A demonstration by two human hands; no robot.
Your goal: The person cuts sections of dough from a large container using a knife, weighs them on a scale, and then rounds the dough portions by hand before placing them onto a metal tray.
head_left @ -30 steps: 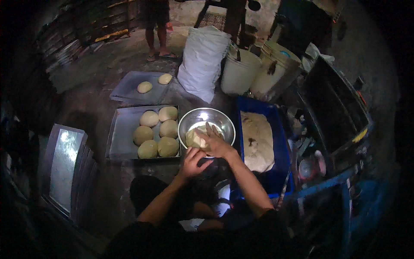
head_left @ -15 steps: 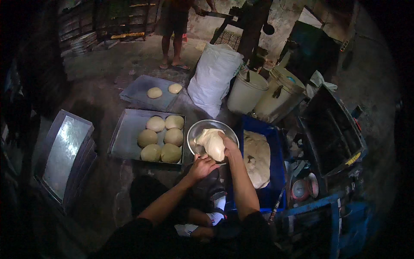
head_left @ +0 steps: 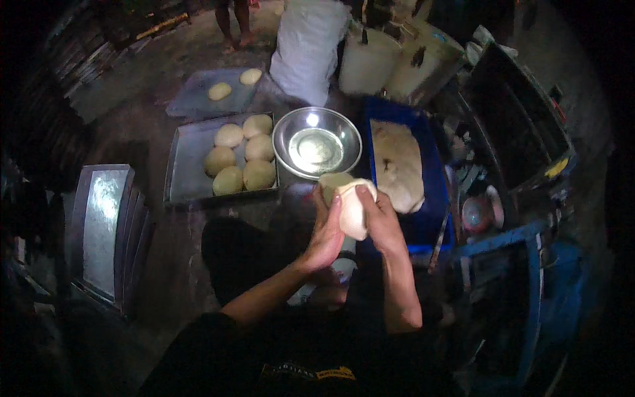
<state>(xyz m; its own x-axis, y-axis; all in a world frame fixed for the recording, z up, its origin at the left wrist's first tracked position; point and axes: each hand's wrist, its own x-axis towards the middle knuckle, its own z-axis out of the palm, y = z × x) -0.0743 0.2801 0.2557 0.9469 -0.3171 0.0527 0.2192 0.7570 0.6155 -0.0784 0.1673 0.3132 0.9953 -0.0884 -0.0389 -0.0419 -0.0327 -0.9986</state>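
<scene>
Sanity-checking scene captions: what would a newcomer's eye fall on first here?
First, the pale dough piece held between the left hand and right hand, on the near side of the shiny metal bowl. Next, six round dough balls in the grey tray left of the bowl, and the big dough slab in the blue tub to its right.

The left grip (head_left: 325, 233) and right grip (head_left: 385, 221) hold dough (head_left: 353, 215) on the near side of a bowl (head_left: 291, 143) (shiny, round); to its left, a tray (head_left: 192, 153) bears six balls (head_left: 228, 180).
</scene>
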